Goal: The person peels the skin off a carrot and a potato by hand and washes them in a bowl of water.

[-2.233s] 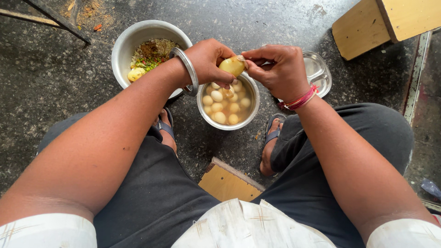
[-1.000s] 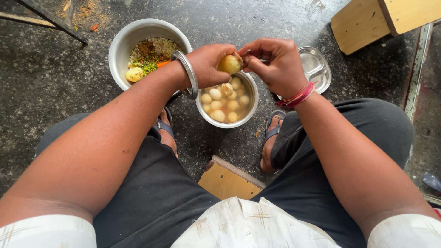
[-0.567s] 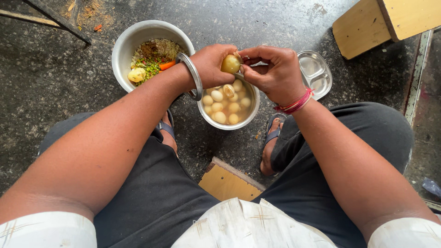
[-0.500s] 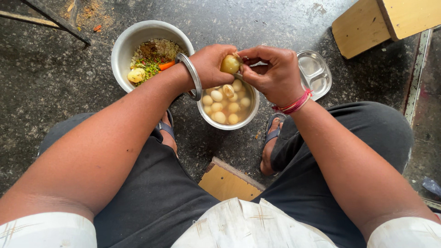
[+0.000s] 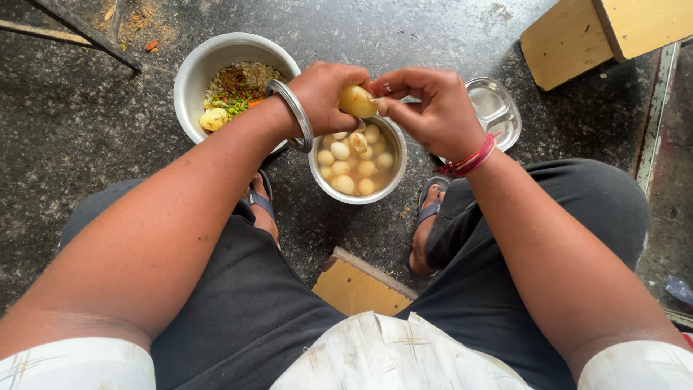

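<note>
Yellow, small, rounded boiled potato: pinched at the fingertips of both hands, held just above the far rim of the steel bowl below. Its surface looks partly skinned; how much peel is left cannot be told from this view.

Left hand: closed round the potato's left side, steel bangle on the wrist. Fingers curled tight, holding the potato.

Right hand: thumb and forefinger narrowed onto the potato's right end, as if picking at the skin; other fingers folded in. Red thread bands on the wrist.

Round steel bowl of pale peeled potatoes in cloudy water: directly under the fingers, between the person's feet. About a dozen pale pieces lie in it, judged to be finished stock.

Larger round steel bowl holding mixed scraps, green, orange and brown, with one yellow lump: beyond and left of the left hand's knuckles, apart from them.

Small shallow steel tray: just beyond the right hand's wrist, partly hidden by it.

Progress, as judged: many pieces done, one in hand unfinished. No heap of unpeeled potatoes shows, so what is left cannot be told.

Pale wooden stool: well beyond the right hand.
</note>
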